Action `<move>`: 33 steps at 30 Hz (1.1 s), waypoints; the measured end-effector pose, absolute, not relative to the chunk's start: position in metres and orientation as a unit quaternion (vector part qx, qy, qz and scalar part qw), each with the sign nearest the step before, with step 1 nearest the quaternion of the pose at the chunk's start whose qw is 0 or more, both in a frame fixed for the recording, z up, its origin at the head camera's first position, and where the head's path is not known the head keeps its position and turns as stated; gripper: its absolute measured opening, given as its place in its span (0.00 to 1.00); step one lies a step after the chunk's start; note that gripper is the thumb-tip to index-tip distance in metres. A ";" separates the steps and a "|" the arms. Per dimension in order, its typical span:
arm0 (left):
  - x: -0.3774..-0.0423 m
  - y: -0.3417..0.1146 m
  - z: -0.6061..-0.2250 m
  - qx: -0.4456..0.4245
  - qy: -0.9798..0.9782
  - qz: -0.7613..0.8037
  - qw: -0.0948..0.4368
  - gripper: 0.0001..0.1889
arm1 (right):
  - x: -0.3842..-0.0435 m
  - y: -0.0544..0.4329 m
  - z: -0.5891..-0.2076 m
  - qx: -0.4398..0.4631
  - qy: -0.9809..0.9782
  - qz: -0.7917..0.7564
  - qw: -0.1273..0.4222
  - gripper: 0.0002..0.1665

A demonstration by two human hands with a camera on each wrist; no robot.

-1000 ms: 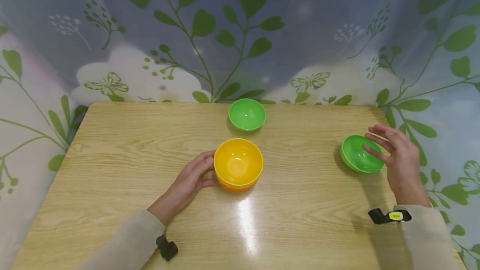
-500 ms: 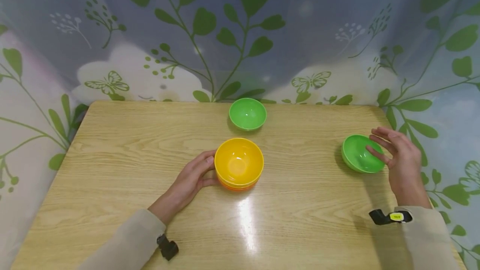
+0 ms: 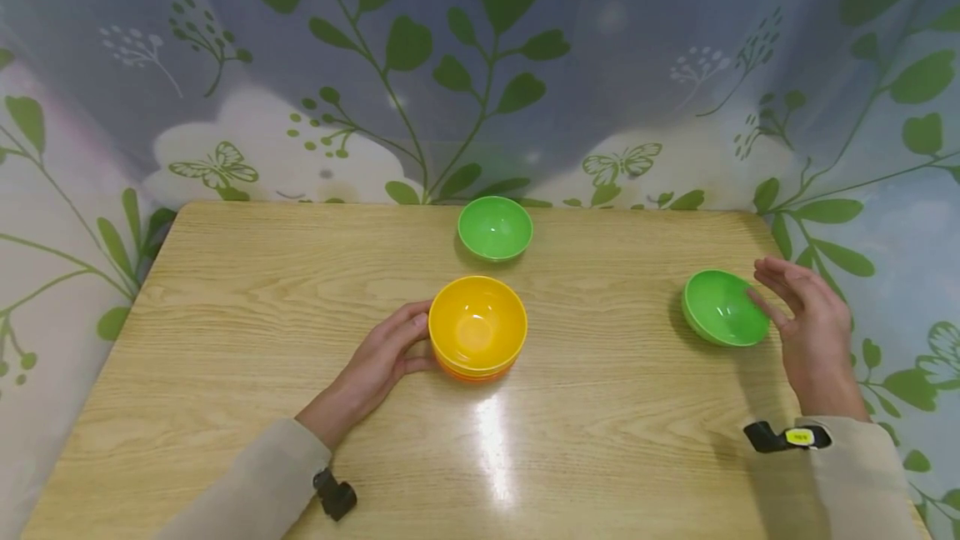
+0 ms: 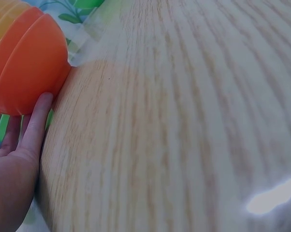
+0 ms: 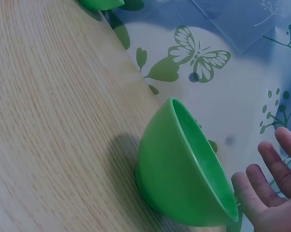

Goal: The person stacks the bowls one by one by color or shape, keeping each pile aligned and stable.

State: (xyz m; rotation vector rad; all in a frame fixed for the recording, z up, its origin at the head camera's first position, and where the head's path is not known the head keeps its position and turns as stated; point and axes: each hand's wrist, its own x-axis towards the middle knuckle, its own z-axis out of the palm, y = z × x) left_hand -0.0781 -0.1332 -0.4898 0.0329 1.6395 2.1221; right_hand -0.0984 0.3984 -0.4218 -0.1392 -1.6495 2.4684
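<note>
My left hand [image 3: 375,361] holds the left side of a stack of nested bowls in the head view, fingers and thumb spread around its wall. A yellow bowl [image 3: 477,323] tops the stack. Below it are orange bowls [image 4: 36,65], and in the left wrist view my thumb lies low against the lowest one. The fingertips are partly hidden behind the stack. My right hand [image 3: 813,332] hovers with loose, extended fingers at the right rim of a green bowl [image 5: 179,174], which sits upright on the table and holds nothing.
Another green bowl [image 3: 495,227] stands at the back edge of the wood-grain table [image 3: 262,290], behind the stack. A curtain [image 3: 600,65] printed with leaves and butterflies hangs directly behind the table and along its sides.
My right hand has drawn back a little to the right, its fingers leaving the space over the green bowl. The left hand and all bowls have stayed put.
</note>
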 end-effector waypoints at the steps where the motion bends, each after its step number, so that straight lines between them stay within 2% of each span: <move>1: -0.078 -0.133 -0.490 0.013 0.595 0.771 0.228 0.30 | -0.098 0.399 -0.422 -0.046 -0.553 0.828 0.085 0.16; 18: -0.079 -0.133 -0.491 0.008 0.593 0.772 0.228 0.29 | -0.097 0.407 -0.430 -0.070 -0.554 0.823 0.107 0.14; 24: -0.079 -0.133 -0.490 0.008 0.594 0.771 0.230 0.29 | -0.094 0.413 -0.436 -0.115 -0.612 0.779 0.072 0.19; 33: -0.079 -0.133 -0.490 0.006 0.594 0.770 0.232 0.29 | -0.092 0.415 -0.447 -0.132 -0.674 0.727 0.017 0.25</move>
